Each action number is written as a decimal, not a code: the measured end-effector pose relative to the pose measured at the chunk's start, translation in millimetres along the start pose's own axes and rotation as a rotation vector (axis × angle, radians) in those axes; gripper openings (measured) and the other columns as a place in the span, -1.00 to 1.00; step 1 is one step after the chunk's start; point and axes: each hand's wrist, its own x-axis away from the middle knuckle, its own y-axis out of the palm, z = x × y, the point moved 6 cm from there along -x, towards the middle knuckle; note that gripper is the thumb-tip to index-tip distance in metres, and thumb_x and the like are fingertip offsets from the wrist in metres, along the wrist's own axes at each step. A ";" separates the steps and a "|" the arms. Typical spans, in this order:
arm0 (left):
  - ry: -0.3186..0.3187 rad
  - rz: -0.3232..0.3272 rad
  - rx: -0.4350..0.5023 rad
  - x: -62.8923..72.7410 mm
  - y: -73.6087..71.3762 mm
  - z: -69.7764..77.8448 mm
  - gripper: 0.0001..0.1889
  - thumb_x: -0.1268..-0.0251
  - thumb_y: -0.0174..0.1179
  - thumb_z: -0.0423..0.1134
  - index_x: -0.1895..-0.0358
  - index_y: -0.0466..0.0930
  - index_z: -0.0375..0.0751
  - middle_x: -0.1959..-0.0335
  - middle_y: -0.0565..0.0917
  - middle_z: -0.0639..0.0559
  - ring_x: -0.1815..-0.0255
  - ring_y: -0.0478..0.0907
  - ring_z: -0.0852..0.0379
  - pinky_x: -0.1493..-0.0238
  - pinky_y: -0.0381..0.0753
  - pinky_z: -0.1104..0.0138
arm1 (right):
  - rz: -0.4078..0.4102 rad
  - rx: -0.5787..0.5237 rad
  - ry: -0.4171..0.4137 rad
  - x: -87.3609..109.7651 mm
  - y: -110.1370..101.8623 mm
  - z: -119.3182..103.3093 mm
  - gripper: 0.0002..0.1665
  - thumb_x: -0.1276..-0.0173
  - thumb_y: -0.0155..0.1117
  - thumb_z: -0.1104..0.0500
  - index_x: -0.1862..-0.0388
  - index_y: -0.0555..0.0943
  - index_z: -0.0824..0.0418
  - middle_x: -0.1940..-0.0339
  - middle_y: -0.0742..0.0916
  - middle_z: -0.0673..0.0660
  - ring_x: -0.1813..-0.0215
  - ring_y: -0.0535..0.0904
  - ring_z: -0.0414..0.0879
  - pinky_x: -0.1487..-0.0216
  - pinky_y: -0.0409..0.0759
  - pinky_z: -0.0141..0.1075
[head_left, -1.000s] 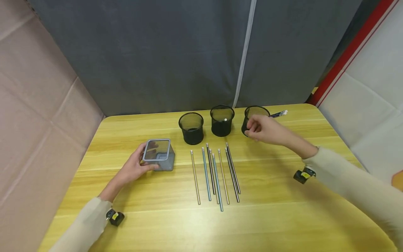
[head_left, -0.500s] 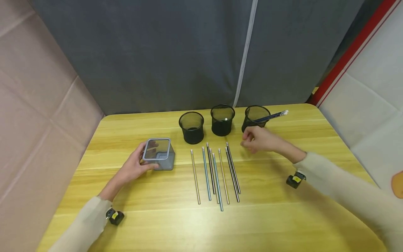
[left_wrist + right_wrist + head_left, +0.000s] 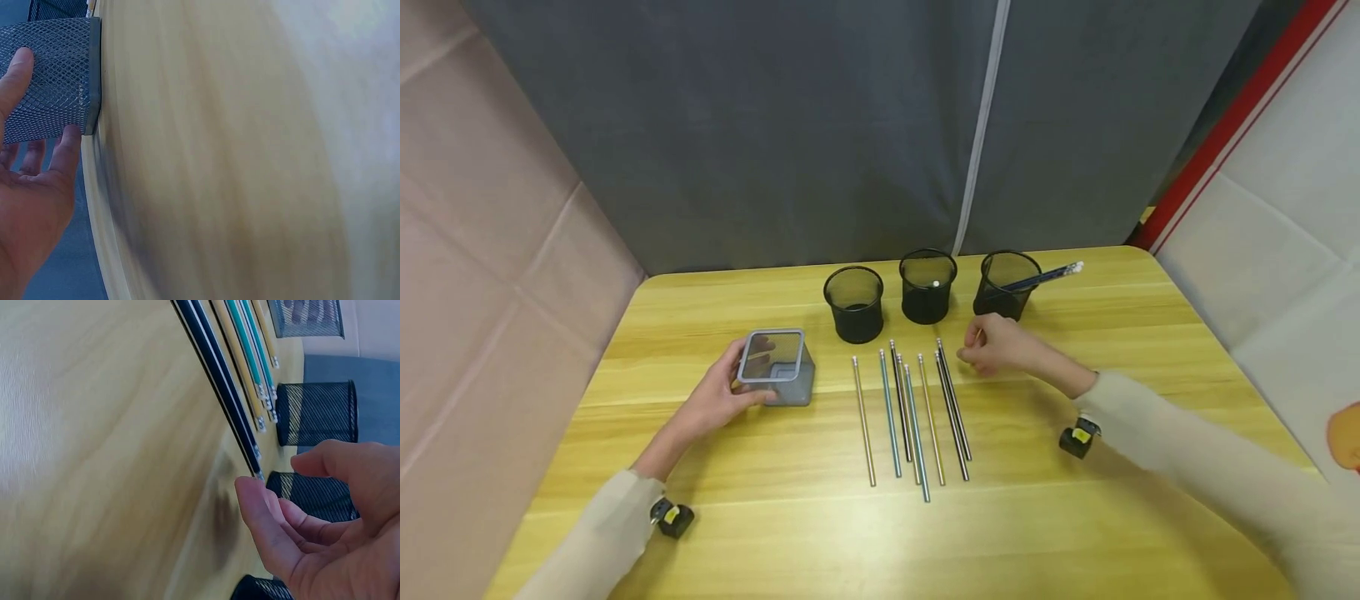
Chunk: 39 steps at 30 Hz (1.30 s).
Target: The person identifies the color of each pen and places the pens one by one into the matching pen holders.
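Observation:
My left hand (image 3: 718, 402) holds a grey square mesh pen holder (image 3: 801, 390) on the table's left side, thumb on its near face and fingers behind it. In the left wrist view, fingertips touch the mesh wall (image 3: 59, 81). My right hand (image 3: 1006, 346) hovers empty just in front of the rightmost black mesh cup (image 3: 1011, 307), thumb and fingers apart. Close to its fingertips lie two black pencils (image 3: 953, 408), eraser ends away from me. Beside them lie gold pencils (image 3: 864, 425), blue pencils (image 3: 890, 417) and another black one. The right wrist view shows these black pencils (image 3: 222, 378) near the index fingertip.
Dark blue pencils (image 3: 1048, 277) lean out of the rightmost cup to the right. A white tip shows inside the middle black cup (image 3: 927, 307); the left black cup (image 3: 859, 325) stands beside it. A grey curtain (image 3: 775, 142) hangs behind the wooden table (image 3: 737, 533).
My right hand has moved from the rightmost cup toward me and left, to near the black pencils. The left hand and the pen holder have stayed in place.

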 end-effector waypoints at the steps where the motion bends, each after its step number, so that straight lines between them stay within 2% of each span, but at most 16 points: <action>1: 0.000 0.000 0.000 -0.1 0.0 0.1 -0.11 -0.15 0.48 -0.49 -0.52 0.16 -0.21 -0.43 0.34 -0.22 -0.46 0.25 -0.25 -0.23 0.51 0.20 | 0.000 0.003 0.010 -1.1 2.3 0.9 -0.77 -0.39 0.35 0.24 0.22 0.50 0.36 0.45 0.67 0.20 0.43 0.72 0.11 0.31 0.76 -0.14; 10: -0.004 -0.004 0.008 -1.0 0.1 2.3 -0.11 -0.16 0.46 -0.51 -0.52 0.15 -0.23 -0.44 0.33 -0.21 -0.48 0.23 -0.25 -0.24 0.50 0.24 | 0.004 -0.052 0.035 -8.2 18.1 0.7 -0.82 -0.36 0.36 0.33 0.32 0.53 0.39 0.55 0.69 0.24 0.50 0.70 0.04 0.40 0.75 -0.19; 14: -0.003 -0.007 0.010 -1.3 0.5 2.7 -0.11 -0.16 0.46 -0.51 -0.52 0.15 -0.23 -0.44 0.33 -0.21 -0.48 0.22 -0.25 -0.23 0.51 0.26 | -0.012 -0.048 0.051 -10.6 21.8 1.8 -0.81 -0.37 0.40 0.30 0.36 0.58 0.38 0.56 0.70 0.22 0.51 0.71 0.01 0.41 0.75 -0.22; 20: -0.001 -0.005 0.011 -1.5 0.3 1.8 -0.11 -0.15 0.47 -0.50 -0.52 0.16 -0.22 -0.43 0.33 -0.22 -0.47 0.23 -0.25 -0.23 0.51 0.27 | -0.014 -0.031 0.101 -14.5 22.5 3.3 -0.80 -0.33 0.47 0.26 0.40 0.65 0.36 0.57 0.73 0.19 0.54 0.71 -0.03 0.42 0.74 -0.24; 26: 0.002 -0.006 0.019 -1.2 0.2 1.5 -0.11 -0.16 0.46 -0.50 -0.52 0.15 -0.23 -0.44 0.33 -0.23 -0.47 0.23 -0.26 -0.21 0.52 0.32 | -0.023 -0.011 0.097 -18.3 21.4 1.7 -0.80 -0.30 0.49 0.27 0.46 0.70 0.35 0.60 0.74 0.18 0.54 0.73 -0.01 0.42 0.74 -0.26; 33: 0.005 -0.007 0.019 -0.5 0.4 1.1 -0.10 -0.15 0.46 -0.52 -0.52 0.16 -0.24 -0.43 0.33 -0.26 -0.46 0.25 -0.27 -0.19 0.53 0.31 | -0.034 -0.050 0.115 -19.2 23.7 -1.0 -0.85 -0.29 0.48 0.30 0.43 0.71 0.36 0.58 0.75 0.21 0.54 0.73 -0.01 0.43 0.74 -0.27; 39: 0.008 -0.007 0.027 -0.2 0.5 1.4 -0.10 -0.15 0.46 -0.52 -0.52 0.16 -0.24 -0.43 0.33 -0.26 -0.46 0.25 -0.27 -0.19 0.52 0.35 | -0.022 -0.040 0.117 -20.0 26.2 -3.5 -0.88 -0.27 0.43 0.35 0.45 0.72 0.37 0.60 0.74 0.20 0.56 0.72 -0.01 0.43 0.74 -0.27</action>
